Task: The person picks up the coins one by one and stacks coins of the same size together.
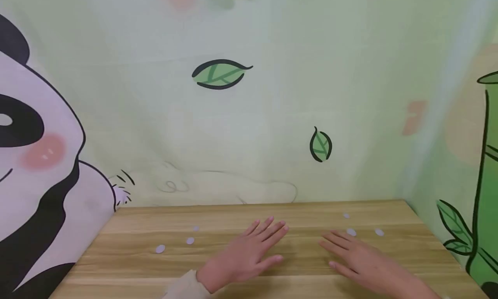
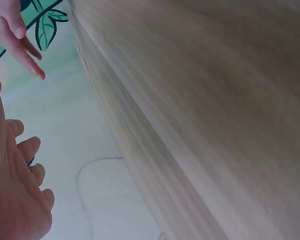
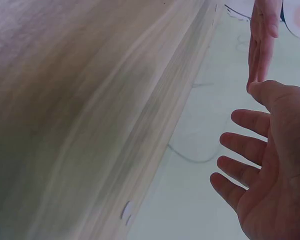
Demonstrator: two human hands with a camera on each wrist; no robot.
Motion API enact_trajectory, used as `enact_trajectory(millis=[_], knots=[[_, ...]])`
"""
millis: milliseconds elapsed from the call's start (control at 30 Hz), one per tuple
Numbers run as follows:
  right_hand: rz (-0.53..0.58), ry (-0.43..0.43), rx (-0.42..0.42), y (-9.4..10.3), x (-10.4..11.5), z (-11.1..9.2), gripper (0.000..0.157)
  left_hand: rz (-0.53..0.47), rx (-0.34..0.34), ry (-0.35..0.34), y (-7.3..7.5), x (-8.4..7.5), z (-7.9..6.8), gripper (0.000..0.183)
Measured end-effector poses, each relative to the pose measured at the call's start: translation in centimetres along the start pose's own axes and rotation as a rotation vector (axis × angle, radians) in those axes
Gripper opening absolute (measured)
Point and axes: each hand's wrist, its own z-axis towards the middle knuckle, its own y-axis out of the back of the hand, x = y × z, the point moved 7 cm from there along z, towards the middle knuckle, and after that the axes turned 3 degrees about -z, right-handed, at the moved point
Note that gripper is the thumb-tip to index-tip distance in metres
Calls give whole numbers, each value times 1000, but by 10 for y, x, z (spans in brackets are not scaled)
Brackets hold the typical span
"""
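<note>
Both hands hover palm-down over a wooden table [image 1: 303,286] in the head view, and neither holds anything. The left hand [image 1: 249,251], coming from a light sleeve, has its fingers extended toward the middle with the thumb apart. Facing it, the right hand [image 1: 362,260] also has straight, slightly spread fingers. A white round dot [image 1: 351,232] lies just beyond the right fingers. In the left wrist view the left palm [image 2: 15,185] appears above the wood surface. The right wrist view shows the right palm [image 3: 280,165] with its fingers spread, also raised off the tabletop.
Several white dots lie on the tabletop, among them one dot [image 1: 160,249] at left and another dot [image 1: 379,232] at right. Behind the table hangs a pale green backdrop [image 1: 272,117] with drawn leaves. A panda drawing [image 1: 46,195] fills the left side, green bamboo [image 1: 486,204] the right.
</note>
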Motion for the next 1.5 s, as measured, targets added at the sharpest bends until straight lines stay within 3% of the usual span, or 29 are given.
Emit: enact_trajectory(millis=[133, 433, 767, 1100, 1500], knots=[[39, -43, 7, -4, -10, -5, 48, -47, 15, 15, -4, -1, 7, 63], [24, -66, -76, 0, -24, -11, 46, -106, 32, 22, -7, -7, 20, 62], [77, -224, -86, 6, -58, -32, 44, -160, -6, 22, -9, -15, 47, 60], [92, -257, -145, 6, -79, -42, 37, -243, -19, 13, -8, -26, 66, 53], [126, -315, -99, 2, -90, -37, 31, -300, -11, 32, -23, -34, 80, 45]])
